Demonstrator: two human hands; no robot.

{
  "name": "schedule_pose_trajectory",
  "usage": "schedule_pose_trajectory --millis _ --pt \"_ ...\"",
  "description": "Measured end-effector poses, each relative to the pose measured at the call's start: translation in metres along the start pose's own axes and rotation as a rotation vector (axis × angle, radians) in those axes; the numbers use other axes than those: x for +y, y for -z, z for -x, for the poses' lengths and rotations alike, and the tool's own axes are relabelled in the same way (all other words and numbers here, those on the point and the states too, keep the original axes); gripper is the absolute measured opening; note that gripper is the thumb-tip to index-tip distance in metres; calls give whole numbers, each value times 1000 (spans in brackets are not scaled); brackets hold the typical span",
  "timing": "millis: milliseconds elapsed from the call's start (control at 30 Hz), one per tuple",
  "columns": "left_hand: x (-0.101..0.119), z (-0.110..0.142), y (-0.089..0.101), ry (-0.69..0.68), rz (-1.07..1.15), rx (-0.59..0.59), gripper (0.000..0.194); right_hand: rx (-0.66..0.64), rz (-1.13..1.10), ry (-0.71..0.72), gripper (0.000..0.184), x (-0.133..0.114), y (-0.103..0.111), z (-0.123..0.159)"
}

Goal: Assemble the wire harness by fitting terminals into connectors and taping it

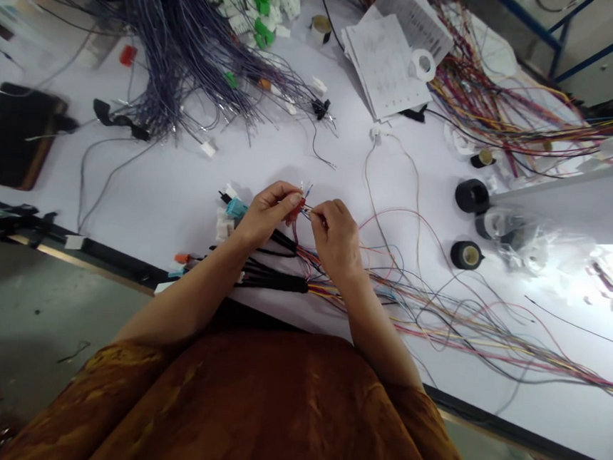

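Observation:
Between thumb and fingers, my left hand (268,212) grips a small red connector (294,213). Thin wires run at the connector, and a few ends stick up past the left fingertips. My right hand (335,240) is closed in a pinch on a thin wire (308,210) just right of the connector. Under both wrists lies a wire harness (280,281) with black sleeving, its loose coloured wires trailing right. A light blue connector (237,207) and white connectors (224,226) sit beside the left wrist.
A large bundle of purple wires (162,38) lies at back left, near green and white connectors (262,4). Papers (388,65) with a white tape ring (422,65) lie at the back. Black tape rolls (471,196) stand right. A dark box (17,134) sits far left.

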State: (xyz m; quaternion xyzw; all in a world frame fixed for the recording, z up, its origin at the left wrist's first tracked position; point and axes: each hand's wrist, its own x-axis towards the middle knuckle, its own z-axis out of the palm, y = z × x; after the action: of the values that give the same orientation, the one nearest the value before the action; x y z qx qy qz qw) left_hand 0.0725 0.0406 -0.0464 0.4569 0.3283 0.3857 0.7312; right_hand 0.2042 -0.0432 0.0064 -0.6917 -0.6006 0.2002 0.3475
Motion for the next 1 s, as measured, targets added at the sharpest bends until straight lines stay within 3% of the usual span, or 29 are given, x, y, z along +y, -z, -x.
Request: schedule_pose_trajectory --millis 300,733,1000 --pt "2 1 0 44 -16 -3 40 100 -118 11 18 3 -4 4" --pt "-1 2 2 57 -58 -25 37 -17 65 58 20 -1 4 9" --pt "2 3 2 -32 -111 -50 28 39 -180 -23 17 8 -8 4"
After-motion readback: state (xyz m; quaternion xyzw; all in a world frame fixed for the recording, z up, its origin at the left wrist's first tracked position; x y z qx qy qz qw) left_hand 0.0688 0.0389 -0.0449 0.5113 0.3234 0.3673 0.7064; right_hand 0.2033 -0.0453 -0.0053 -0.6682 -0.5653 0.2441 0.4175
